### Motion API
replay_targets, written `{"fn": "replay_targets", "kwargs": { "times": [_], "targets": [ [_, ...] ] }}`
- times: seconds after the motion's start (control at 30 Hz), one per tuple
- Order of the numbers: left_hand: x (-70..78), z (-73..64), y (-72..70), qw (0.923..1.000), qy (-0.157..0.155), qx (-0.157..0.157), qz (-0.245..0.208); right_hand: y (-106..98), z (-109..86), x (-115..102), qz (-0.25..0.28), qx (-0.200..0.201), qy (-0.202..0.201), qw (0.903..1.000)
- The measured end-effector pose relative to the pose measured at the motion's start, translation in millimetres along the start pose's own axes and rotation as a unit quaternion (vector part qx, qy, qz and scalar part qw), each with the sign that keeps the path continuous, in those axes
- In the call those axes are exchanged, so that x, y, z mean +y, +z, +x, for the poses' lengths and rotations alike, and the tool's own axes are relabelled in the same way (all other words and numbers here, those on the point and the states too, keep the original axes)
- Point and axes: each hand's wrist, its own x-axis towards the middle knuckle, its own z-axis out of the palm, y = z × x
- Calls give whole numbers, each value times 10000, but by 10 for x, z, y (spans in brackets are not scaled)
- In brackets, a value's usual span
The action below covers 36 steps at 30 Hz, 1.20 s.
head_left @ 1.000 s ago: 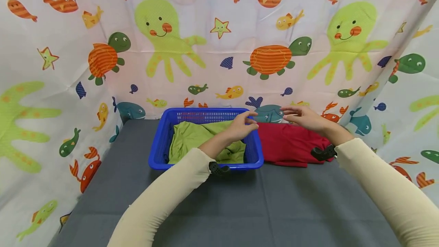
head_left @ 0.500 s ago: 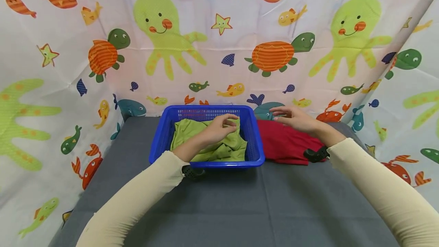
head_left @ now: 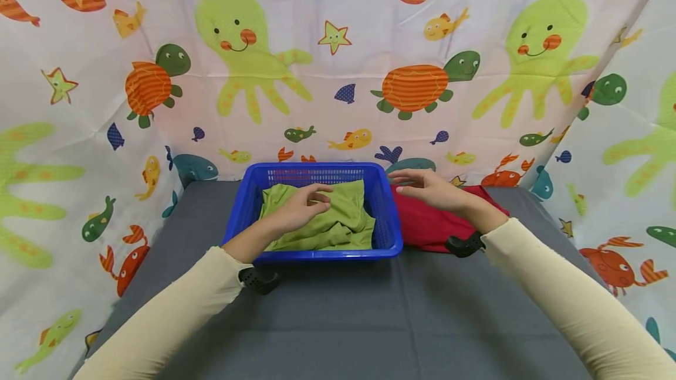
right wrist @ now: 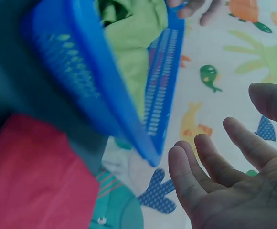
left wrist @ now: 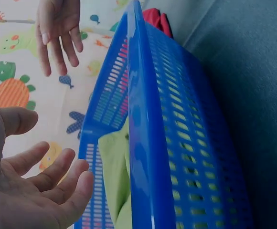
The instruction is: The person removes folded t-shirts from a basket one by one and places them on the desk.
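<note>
A blue plastic basket [head_left: 317,255] with slotted walls stands at the back of the table, holding a rumpled green cloth [head_left: 343,216]. Over the basket's left part hovers my left hand [head_left: 298,210], its fingers loosely bent with nothing in them; the left wrist view shows it apart from the rim. My right hand [head_left: 430,189] is in the air near the basket's right wall, above a red cloth [head_left: 428,230] on the table. In the right wrist view the right hand's fingers [right wrist: 215,157] are spread and touch nothing.
A grey cloth covers the table [head_left: 338,321]. Behind and at both sides hangs a white curtain [head_left: 317,104] printed with sea animals. Black straps [head_left: 257,280] sit on both wrists.
My left hand has moved left, from the basket's right part to its left part. The right hand has shifted left toward the basket. Basket and cloths stay in place.
</note>
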Motion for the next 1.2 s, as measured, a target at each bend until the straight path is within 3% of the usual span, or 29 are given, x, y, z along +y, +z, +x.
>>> {"fn": "replay_targets", "kwargs": {
  "times": [0.3,0.6,0.83,1.1,1.2],
  "targets": [
    [-149,-141,-242,9981,-168,122,-572,177,138,-155,577,38,-83,9983],
    [-322,-344,-454,9983,-480,140,-291,476,195,-263,662,-262,133,9974],
    [-389,-417,-629,9966,-628,178,-506,601,205,-258,1266,-561,339,9898],
    [-500,-487,-678,9955,-814,110,-469,769,289,-182,1351,-877,976,9821],
    [-558,-520,-691,9949,-926,34,-387,843,318,-145,1517,-758,1242,9777]
  ]
}}
